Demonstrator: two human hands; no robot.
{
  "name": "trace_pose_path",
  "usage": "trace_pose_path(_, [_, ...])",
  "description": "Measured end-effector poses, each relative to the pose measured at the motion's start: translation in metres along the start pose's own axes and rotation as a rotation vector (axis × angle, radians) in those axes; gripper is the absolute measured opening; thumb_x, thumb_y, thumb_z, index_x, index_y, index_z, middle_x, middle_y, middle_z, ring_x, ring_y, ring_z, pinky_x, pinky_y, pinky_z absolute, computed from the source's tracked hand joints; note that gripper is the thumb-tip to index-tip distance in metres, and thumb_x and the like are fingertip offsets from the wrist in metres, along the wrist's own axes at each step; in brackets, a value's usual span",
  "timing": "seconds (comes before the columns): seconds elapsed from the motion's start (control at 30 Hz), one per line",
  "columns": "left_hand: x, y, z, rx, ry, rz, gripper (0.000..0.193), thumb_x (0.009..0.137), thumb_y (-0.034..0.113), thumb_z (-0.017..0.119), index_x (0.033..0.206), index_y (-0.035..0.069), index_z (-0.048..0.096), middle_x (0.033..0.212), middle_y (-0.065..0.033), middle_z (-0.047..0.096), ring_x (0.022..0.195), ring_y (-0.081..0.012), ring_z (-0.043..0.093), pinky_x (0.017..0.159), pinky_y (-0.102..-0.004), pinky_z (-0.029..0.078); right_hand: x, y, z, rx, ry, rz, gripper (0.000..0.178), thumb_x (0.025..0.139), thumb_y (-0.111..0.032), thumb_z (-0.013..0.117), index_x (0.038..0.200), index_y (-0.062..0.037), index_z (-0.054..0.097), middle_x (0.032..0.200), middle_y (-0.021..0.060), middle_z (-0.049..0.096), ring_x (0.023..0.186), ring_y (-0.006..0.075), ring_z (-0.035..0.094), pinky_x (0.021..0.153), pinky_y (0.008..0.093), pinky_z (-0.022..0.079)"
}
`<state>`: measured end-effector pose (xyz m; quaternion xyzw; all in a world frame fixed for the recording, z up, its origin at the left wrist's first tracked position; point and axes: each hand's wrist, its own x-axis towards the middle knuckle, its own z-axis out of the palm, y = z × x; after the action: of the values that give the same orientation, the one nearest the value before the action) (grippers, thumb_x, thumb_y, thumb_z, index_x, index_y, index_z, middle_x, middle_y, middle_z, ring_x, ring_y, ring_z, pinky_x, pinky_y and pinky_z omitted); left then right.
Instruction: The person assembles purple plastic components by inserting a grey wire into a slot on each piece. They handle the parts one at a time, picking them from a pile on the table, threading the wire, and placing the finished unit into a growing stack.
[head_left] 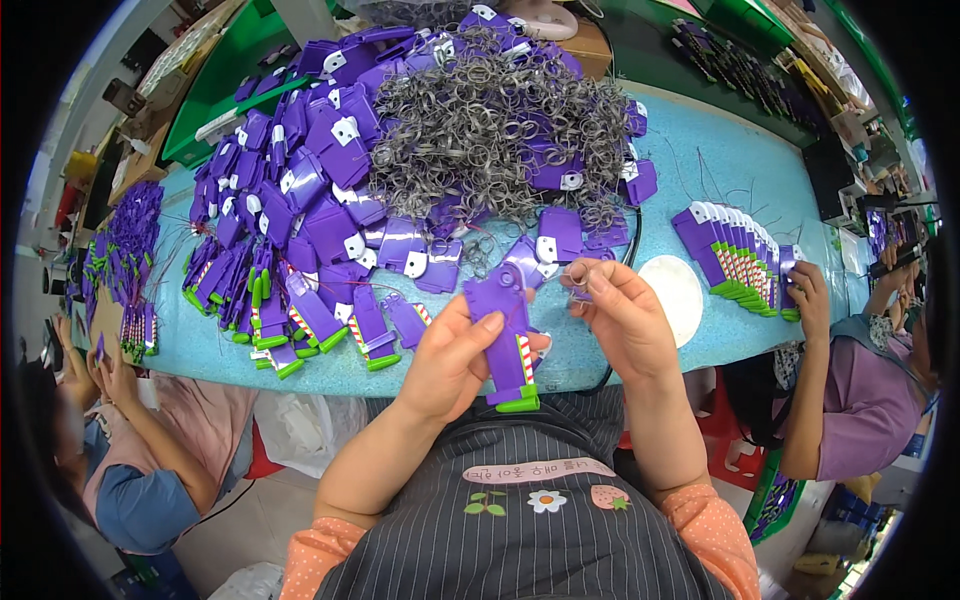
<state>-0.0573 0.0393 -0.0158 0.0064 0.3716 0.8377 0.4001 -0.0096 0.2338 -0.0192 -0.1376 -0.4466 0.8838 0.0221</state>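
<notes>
My left hand (pixel 440 362) grips a flat purple plastic piece (pixel 508 345) with a bright green foot and a red-and-white striped edge, thumb across its face. Just right of it, my right hand (pixel 635 325) pinches a small coil of thin wire (pixel 577 277) between thumb and fingertips. The coil and the purple piece are apart. Beyond my hands lies a tangled heap of dark wire coils (pixel 480 130), surrounded by purple panels (pixel 335 145) with white corners. Loose purple pieces with green feet (pixel 318 310) lie to the left of my left hand.
A white round disc (pixel 670 300) lies on the blue table (pixel 690 130) by my right hand. Farther right stands a fanned row of striped purple pieces (pixel 735 260), with a co-worker's hand (pixel 812 300) at its end. Another co-worker (pixel 165 430) sits at the left.
</notes>
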Motion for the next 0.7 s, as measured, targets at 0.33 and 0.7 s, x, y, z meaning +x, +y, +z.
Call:
trace_pose_path(0.33, [0.002, -0.021, -0.003, -0.243, -0.058, -0.171, 0.029, 0.095, 0.014, 0.047, 0.120, 0.000, 0.044, 0.114, -0.0175, 0.058, 0.093, -0.0234, 0.064, 0.079, -0.0333, 0.054, -0.022, 0.007, 0.011, -0.184, -0.072, -0.155, 0.010, 0.088, -0.011, 0.060, 0.087, -0.0016, 0.061, 0.114, 0.0107, 0.051, 0.097, 0.0156, 0.054, 0.086, 0.0311, 0.042])
trace_pose_path(0.7, [-0.001, -0.022, 0.003, 0.166, 0.146, 0.179, 0.025, 0.096, 0.009, 0.043, 0.119, 0.000, 0.039, 0.108, -0.0136, 0.057, 0.095, -0.0245, 0.063, 0.083, -0.0350, 0.052, -0.049, -0.039, -0.009, -1.108, 0.321, -0.737, 0.010, 0.072, 0.001, 0.067, 0.076, -0.0018, 0.058, 0.101, 0.0103, 0.057, 0.108, 0.0271, 0.050, 0.094, 0.0392, 0.035])
